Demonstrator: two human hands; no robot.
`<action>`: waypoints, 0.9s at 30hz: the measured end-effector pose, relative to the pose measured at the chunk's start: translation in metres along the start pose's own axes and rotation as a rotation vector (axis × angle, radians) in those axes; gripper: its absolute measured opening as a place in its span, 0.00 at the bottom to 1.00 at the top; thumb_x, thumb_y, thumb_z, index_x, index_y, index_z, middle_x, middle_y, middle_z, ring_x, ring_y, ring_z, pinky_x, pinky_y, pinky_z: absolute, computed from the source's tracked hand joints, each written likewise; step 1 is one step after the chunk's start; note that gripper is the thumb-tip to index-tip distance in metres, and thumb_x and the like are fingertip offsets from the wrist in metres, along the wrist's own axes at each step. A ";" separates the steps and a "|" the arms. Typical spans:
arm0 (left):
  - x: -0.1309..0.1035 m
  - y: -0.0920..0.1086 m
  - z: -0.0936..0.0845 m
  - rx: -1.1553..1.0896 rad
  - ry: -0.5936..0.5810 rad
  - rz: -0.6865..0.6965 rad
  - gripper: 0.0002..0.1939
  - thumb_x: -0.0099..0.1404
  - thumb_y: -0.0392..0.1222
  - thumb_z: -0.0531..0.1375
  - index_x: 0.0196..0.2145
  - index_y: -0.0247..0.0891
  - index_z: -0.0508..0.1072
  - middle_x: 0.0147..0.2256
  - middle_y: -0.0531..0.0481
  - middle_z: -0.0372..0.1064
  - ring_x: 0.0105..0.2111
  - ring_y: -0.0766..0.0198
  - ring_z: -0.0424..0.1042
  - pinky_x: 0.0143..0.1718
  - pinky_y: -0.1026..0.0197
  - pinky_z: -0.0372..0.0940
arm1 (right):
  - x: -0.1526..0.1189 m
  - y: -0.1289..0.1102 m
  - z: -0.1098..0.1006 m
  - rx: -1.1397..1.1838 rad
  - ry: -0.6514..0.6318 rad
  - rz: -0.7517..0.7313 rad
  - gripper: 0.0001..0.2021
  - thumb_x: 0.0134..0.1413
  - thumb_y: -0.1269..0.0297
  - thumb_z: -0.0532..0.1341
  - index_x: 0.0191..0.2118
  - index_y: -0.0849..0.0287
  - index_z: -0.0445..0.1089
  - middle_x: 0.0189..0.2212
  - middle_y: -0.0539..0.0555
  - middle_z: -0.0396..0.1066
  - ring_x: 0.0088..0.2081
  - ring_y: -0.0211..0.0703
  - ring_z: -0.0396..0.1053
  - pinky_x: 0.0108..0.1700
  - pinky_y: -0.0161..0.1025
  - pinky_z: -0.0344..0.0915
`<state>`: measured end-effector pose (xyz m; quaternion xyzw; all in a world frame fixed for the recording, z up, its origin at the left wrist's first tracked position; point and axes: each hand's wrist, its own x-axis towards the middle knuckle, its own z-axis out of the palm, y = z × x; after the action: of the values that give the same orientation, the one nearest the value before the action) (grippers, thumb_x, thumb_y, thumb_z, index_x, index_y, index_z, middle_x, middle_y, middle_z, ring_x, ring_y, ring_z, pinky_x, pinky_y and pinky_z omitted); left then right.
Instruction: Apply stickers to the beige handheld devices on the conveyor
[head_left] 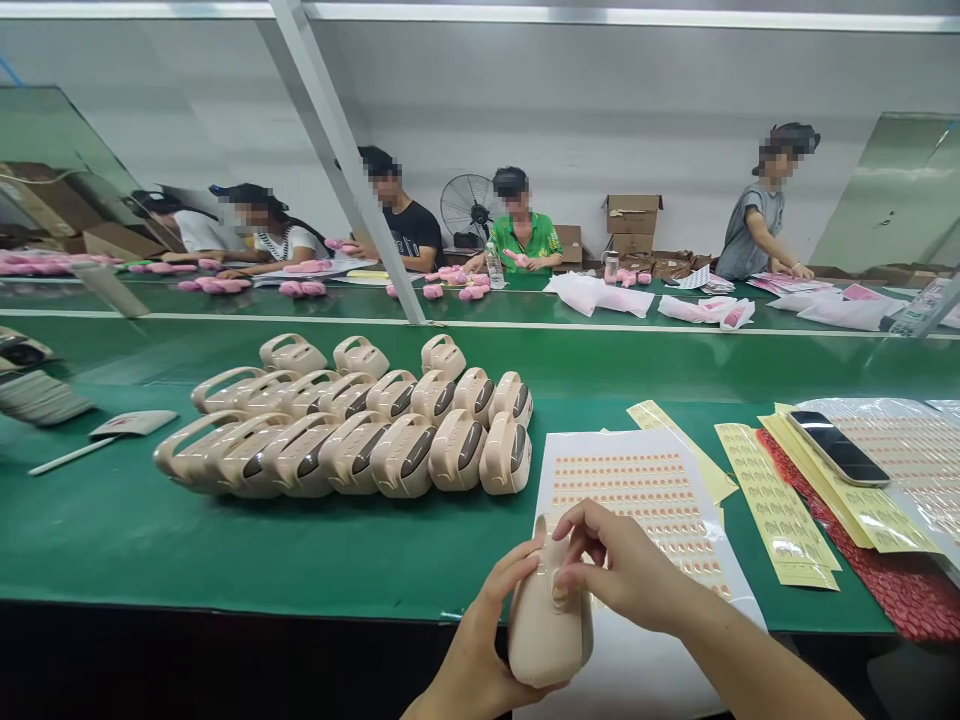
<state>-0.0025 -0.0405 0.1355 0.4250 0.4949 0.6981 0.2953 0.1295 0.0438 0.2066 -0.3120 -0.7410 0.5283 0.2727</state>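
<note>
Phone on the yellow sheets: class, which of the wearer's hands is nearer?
Right. The right hand is left of the phone and nearer the camera; the left hand is farther left.

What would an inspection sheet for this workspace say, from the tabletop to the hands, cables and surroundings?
Surface: green tabletop, partly covered.
Job's things: beige device in hand; similar devices in rows; white sheet with orange marks beneath the hands.
Clutter: phone on yellow sheets; red wrap below those.
Grip: left hand holds the beige device; right hand has fingers against it.
Cables: nothing seen for certain.
Surroundings: five people, pink items, fan, cardboard boxes.
</note>
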 end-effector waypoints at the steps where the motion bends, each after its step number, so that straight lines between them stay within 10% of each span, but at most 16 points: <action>1: 0.000 -0.001 -0.002 0.026 -0.023 0.014 0.36 0.24 0.32 0.71 0.38 0.45 0.76 0.44 0.38 0.69 0.47 0.38 0.64 0.51 0.42 0.53 | -0.001 -0.001 -0.001 -0.027 -0.018 0.000 0.12 0.40 0.76 0.60 0.33 0.53 0.66 0.22 0.43 0.67 0.25 0.35 0.59 0.27 0.32 0.55; 9: 0.002 -0.002 -0.007 0.088 -0.058 0.039 0.35 0.26 0.35 0.71 0.39 0.47 0.75 0.43 0.41 0.70 0.46 0.41 0.66 0.51 0.43 0.55 | -0.005 -0.012 -0.003 -0.265 -0.067 -0.119 0.11 0.44 0.77 0.55 0.33 0.53 0.63 0.26 0.47 0.67 0.28 0.38 0.63 0.30 0.34 0.60; 19: 0.006 -0.026 -0.020 0.163 -0.154 0.167 0.42 0.26 0.37 0.72 0.45 0.47 0.70 0.46 0.42 0.68 0.46 0.41 0.67 0.48 0.45 0.60 | -0.029 0.012 0.007 -0.808 0.022 -0.628 0.19 0.54 0.77 0.45 0.51 0.63 0.60 0.27 0.57 0.70 0.27 0.44 0.63 0.27 0.39 0.61; 23: 0.012 -0.026 -0.029 0.349 -0.396 0.333 0.49 0.32 0.41 0.71 0.53 0.49 0.57 0.52 0.41 0.61 0.49 0.42 0.64 0.46 0.43 0.63 | -0.025 0.023 0.004 -0.643 0.045 -0.486 0.28 0.55 0.73 0.51 0.61 0.57 0.43 0.38 0.59 0.70 0.37 0.47 0.66 0.38 0.43 0.64; 27: 0.016 -0.008 -0.027 0.414 -0.513 0.376 0.46 0.41 0.44 0.69 0.54 0.51 0.51 0.54 0.40 0.57 0.51 0.43 0.62 0.46 0.43 0.63 | -0.010 0.024 0.003 -0.228 -0.064 -0.189 0.35 0.44 0.63 0.63 0.58 0.55 0.47 0.52 0.60 0.59 0.50 0.51 0.59 0.51 0.49 0.58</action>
<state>-0.0339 -0.0366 0.1290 0.7201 0.4486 0.4962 0.1843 0.1381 0.0406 0.1816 -0.2530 -0.8306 0.4223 0.2603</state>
